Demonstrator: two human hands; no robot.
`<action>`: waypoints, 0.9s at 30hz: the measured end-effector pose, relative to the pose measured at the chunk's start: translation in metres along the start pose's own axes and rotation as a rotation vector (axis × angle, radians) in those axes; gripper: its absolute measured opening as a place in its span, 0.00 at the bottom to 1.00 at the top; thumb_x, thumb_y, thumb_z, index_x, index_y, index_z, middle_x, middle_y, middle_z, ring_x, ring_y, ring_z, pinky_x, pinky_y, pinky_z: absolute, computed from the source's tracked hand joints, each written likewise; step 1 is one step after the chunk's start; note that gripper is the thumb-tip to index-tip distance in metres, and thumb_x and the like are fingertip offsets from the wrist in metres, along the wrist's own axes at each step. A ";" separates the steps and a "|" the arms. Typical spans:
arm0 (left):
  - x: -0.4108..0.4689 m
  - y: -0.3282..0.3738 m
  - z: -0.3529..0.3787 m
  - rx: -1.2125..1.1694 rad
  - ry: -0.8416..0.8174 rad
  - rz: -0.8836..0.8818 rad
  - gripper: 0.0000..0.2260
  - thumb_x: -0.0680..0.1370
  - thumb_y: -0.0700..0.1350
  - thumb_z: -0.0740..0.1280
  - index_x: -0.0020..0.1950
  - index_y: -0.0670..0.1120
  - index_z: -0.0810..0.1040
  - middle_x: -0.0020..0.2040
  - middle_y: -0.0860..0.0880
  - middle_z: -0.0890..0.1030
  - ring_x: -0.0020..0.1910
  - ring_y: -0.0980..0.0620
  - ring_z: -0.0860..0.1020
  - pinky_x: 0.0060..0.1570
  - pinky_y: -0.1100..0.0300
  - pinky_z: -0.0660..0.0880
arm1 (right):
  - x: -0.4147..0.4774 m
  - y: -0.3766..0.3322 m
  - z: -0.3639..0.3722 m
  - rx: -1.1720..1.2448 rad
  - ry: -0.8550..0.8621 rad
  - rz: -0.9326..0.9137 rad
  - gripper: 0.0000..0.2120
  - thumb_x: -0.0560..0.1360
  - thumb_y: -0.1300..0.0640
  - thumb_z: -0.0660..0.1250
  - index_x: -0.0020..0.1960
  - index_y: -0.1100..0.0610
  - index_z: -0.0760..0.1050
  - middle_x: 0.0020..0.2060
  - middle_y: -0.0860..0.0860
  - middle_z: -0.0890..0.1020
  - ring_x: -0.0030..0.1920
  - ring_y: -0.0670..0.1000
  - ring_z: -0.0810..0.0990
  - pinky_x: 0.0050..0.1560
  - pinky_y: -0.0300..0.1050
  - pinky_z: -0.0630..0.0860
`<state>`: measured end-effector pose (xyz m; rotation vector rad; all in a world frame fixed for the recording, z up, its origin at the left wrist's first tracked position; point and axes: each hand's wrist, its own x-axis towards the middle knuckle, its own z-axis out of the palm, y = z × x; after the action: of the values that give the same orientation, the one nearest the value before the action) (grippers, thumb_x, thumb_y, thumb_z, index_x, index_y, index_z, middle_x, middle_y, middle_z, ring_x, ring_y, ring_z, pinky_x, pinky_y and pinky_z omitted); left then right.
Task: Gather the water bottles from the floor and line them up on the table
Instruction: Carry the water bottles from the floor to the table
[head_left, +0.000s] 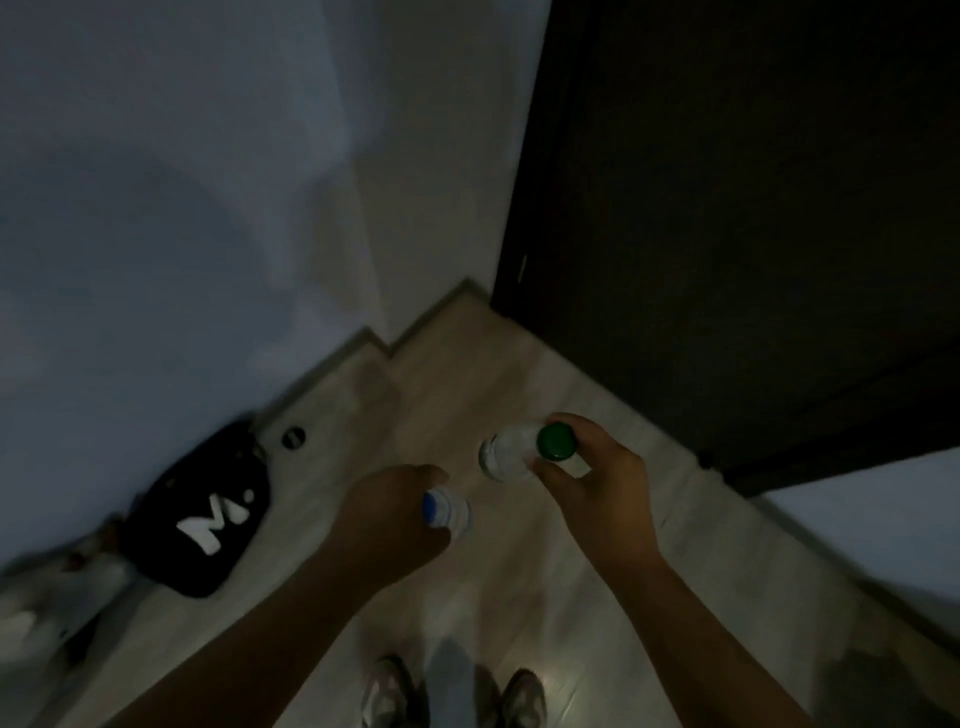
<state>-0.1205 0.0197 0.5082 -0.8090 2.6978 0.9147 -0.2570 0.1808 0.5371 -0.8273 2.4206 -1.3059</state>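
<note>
Two grips are in view. Each one holds one bottle, so there are two bottles in all. The left grip (384, 514) is curled tight round a small clear plastic water bottle with a blue cap (447, 512). That bottle pokes out of the fist at 3 o'clock. The right grip (597, 488) pinches a clear plastic water bottle with a green cap (511, 452) near its top, with the thumb on one side and the fingers on the other. The bottle's body sticks out from this grip at 10 o'clock. Both bottles are up off the pale wooden floor (467, 364), near each other but not touching. One black bag with a white letter M (208, 514) lies on the floor at 9 o'clock from the left grip, by the white wall (182, 208). One small round black thing (293, 437) sits on the floor just past the bag. One dark door (727, 208) stands at 1 o'clock. Two pale shoes (387, 693) show at 6 o'clock.
</note>
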 end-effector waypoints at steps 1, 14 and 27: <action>-0.007 0.012 -0.026 -0.004 0.024 0.044 0.14 0.73 0.51 0.64 0.53 0.43 0.79 0.49 0.47 0.81 0.49 0.49 0.79 0.47 0.63 0.71 | 0.006 -0.024 -0.011 0.010 0.014 -0.027 0.18 0.71 0.59 0.74 0.60 0.55 0.77 0.52 0.45 0.82 0.53 0.38 0.79 0.58 0.33 0.75; -0.101 0.134 -0.307 -0.212 0.541 0.242 0.14 0.65 0.47 0.78 0.44 0.51 0.75 0.37 0.52 0.79 0.35 0.53 0.77 0.33 0.62 0.74 | 0.038 -0.282 -0.173 0.353 0.203 -0.469 0.10 0.73 0.55 0.71 0.53 0.53 0.78 0.46 0.41 0.82 0.48 0.39 0.82 0.44 0.29 0.76; -0.188 0.228 -0.374 -0.545 1.077 0.234 0.10 0.65 0.52 0.78 0.42 0.51 0.82 0.38 0.53 0.85 0.38 0.54 0.84 0.46 0.51 0.81 | 0.047 -0.386 -0.253 0.569 0.009 -0.808 0.06 0.73 0.55 0.71 0.49 0.55 0.79 0.41 0.47 0.83 0.42 0.42 0.82 0.42 0.29 0.75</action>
<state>-0.0871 0.0261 0.9839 -1.4365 3.5181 1.6957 -0.2790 0.1569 0.9998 -1.6662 1.5594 -2.1063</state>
